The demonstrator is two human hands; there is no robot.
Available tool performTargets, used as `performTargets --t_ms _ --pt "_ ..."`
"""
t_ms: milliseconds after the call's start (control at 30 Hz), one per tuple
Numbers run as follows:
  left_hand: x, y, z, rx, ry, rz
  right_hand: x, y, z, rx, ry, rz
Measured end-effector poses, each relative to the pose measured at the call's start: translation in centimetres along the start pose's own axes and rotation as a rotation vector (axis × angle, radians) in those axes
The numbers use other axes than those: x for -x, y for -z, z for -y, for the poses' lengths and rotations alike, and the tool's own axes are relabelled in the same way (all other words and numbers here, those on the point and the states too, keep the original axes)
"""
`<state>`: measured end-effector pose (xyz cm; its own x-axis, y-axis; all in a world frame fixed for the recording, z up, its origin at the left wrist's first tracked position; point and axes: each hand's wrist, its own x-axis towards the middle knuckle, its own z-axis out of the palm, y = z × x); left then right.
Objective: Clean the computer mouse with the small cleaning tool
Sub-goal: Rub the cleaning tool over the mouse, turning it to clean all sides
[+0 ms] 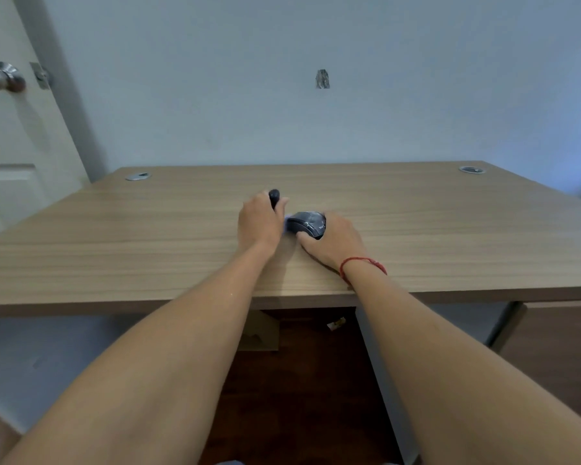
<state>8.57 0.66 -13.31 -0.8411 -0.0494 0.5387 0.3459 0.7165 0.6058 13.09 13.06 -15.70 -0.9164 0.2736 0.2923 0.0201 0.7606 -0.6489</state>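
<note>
A dark grey computer mouse [307, 223] rests on the wooden desk [148, 236] near its middle. My right hand [332, 243] grips the mouse from the right and near side, a red string around its wrist. My left hand [260, 223] is closed around a small black cleaning tool [274, 196], whose rounded handle end sticks up above my fingers. The tool's working end is hidden behind my hand; something pale shows between the hand and the mouse's left side.
Two round metal cable grommets sit at the desk's back corners, one on the left [138, 176] and one on the right [472, 169]. A white door with a metal knob [2, 77] stands at the far left. A wall rises right behind the desk.
</note>
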Motion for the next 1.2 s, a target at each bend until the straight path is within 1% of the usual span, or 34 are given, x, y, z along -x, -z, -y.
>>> performTargets --t_ms 100,233,300,400,533,633,733,800,867,933,1033,1100,1200 --pt "0.3 0.4 0.4 -0.005 -0.010 0.011 -0.1 0.0 -0.1 -0.014 -0.005 0.004" --pt "-0.5 1.0 -0.7 0.131 -0.027 -0.051 -0.2 0.1 -0.2 -0.033 -0.005 -0.006" --pt "-0.6 1.1 -1.5 0.147 -0.064 -0.071 -0.2 0.2 -0.1 -0.053 -0.007 -0.009" --pt "-0.4 0.3 -1.6 0.071 -0.113 -0.029 -0.1 0.1 -0.2 -0.060 -0.004 -0.003" --pt "0.0 -0.5 -0.1 -0.037 -0.053 -0.002 -0.1 0.2 -0.2 -0.064 0.000 -0.028" --pt "0.4 -0.3 0.6 -0.084 -0.064 0.030 0.0 0.2 -0.2 -0.069 -0.002 -0.027" --pt "-0.1 0.4 0.1 0.020 -0.053 -0.023 -0.2 0.1 -0.3 -0.071 -0.011 -0.015" --pt "-0.7 0.8 -0.8 0.139 -0.043 -0.072 -0.3 0.0 -0.4 -0.057 -0.017 -0.003" --pt "-0.8 0.8 -1.5 0.219 -0.082 -0.066 -0.2 0.0 -0.3 -0.039 -0.022 0.011" --pt "-0.3 0.1 -1.4 0.167 -0.117 -0.009 -0.1 -0.1 -0.3 -0.037 -0.030 0.020" --pt "0.4 -0.6 0.0 0.033 -0.077 0.004 -0.1 0.0 -0.3 -0.056 -0.035 0.015" --pt "0.5 -0.6 0.7 -0.048 -0.083 0.029 -0.3 0.0 -0.4 -0.050 -0.029 -0.006" --pt "0.3 -0.4 0.7 -0.051 -0.098 0.022 -0.6 0.1 -0.6 0.025 -0.017 -0.042"
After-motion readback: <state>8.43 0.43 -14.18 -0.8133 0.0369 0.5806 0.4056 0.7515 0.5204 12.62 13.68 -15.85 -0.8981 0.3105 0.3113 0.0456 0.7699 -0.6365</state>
